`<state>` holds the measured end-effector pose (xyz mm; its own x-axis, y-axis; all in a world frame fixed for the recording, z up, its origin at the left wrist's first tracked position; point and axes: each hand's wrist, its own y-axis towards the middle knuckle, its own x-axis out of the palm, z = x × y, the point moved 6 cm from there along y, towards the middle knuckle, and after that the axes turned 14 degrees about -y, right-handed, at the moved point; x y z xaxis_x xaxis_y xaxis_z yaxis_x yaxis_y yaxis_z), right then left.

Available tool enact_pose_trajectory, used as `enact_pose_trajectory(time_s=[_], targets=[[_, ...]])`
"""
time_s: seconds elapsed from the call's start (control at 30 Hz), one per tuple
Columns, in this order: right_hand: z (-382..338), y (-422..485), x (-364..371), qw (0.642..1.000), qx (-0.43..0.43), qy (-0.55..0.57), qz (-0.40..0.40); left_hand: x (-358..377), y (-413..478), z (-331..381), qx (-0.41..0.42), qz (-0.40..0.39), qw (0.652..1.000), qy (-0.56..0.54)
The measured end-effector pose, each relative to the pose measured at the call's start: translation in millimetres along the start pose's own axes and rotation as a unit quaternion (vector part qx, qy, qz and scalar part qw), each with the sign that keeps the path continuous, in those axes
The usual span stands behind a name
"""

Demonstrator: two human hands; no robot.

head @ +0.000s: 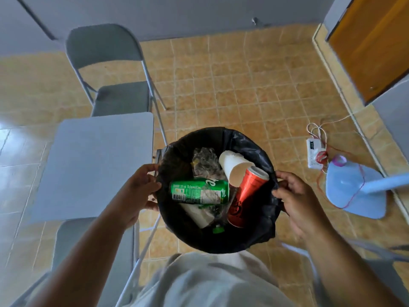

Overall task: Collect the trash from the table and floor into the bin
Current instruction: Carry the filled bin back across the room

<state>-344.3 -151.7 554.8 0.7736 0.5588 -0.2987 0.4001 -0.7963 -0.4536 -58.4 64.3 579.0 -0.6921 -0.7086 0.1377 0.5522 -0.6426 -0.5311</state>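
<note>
Both hands grip the black-lined bin (212, 242) by its rim, left hand (141, 187) and right hand (294, 200) curled over opposite sides, a green can (199, 191) and a red can (245, 198) lying inside.

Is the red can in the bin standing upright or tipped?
Tipped: the red can leans slantwise in the bin, its top end beside the paper cup.

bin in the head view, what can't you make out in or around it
- bottom of the bin: head view, covered by green can, red can, paper cup and wrappers
- floor under the table: head view, hidden by the tabletop
- top of the stand: head view, cut off by the right edge
</note>
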Motion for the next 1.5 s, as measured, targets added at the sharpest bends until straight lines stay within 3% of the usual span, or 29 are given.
enact_pose_trajectory(time_s=[0.33,0.8,1.2,1.5], targets=[[-37,108,48,0.995,-0.019,-0.046,-0.083,-30,52,0,-0.017,0.094,0.994,-0.050],[-21,122,121,0.997,0.030,-0.069,-0.024,-111,138,-13,-0.065,0.017,0.997,-0.031],[101,231,187,0.990,0.103,-0.091,-0.034,-136,245,-137,-0.099,0.082,0.991,-0.034],[262,354,251,0.985,0.111,-0.123,-0.051,-146,362,-304,-0.134,0.161,0.977,-0.050]])
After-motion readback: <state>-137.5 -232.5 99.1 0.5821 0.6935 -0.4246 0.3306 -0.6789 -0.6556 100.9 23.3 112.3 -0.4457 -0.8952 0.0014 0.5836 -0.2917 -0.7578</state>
